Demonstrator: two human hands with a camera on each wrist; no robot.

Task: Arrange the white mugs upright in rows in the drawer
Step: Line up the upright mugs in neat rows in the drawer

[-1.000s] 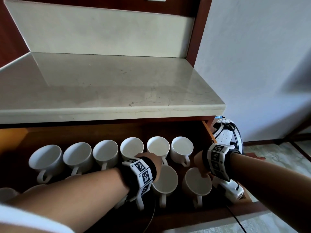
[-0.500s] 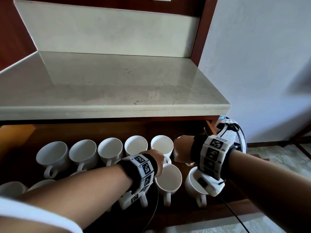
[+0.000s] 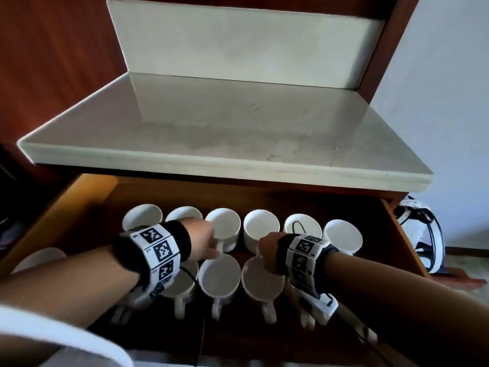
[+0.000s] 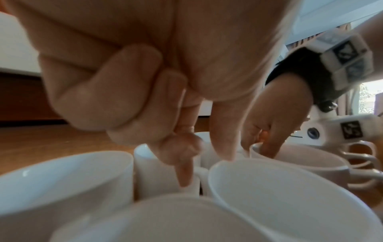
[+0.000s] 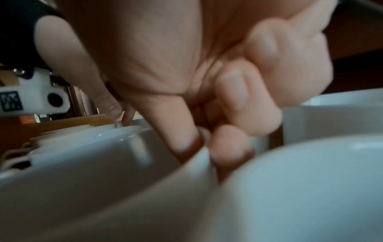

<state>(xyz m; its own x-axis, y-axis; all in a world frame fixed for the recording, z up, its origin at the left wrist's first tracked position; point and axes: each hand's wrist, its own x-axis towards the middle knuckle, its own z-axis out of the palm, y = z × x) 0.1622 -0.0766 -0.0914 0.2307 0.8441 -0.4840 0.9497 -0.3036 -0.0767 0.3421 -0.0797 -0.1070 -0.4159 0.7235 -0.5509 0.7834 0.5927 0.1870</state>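
White mugs stand upright in two rows in the open wooden drawer (image 3: 79, 207). My left hand (image 3: 209, 247) reaches down at the handle of the third back-row mug (image 3: 225, 223). In the left wrist view its thumb and forefinger (image 4: 204, 168) pinch that handle beside the mug's wall (image 4: 149, 167), the other fingers curled. My right hand (image 3: 264, 252) pinches the rim of a front-row mug (image 3: 264, 284). In the right wrist view my right hand (image 5: 207, 147) has its thumb inside that mug (image 5: 93, 172) and its forefinger outside.
A pale stone countertop (image 3: 238, 133) overhangs the drawer's back. A black cable (image 3: 299, 226) loops over a back-row mug. A white and black device (image 3: 423, 234) sits on the floor right of the drawer. Dark wood panels rise at left.
Both hands have shifted left along the rows. The right hand went from the right-end back mug to a front-row mug's rim. The head view swung left and tilted down.
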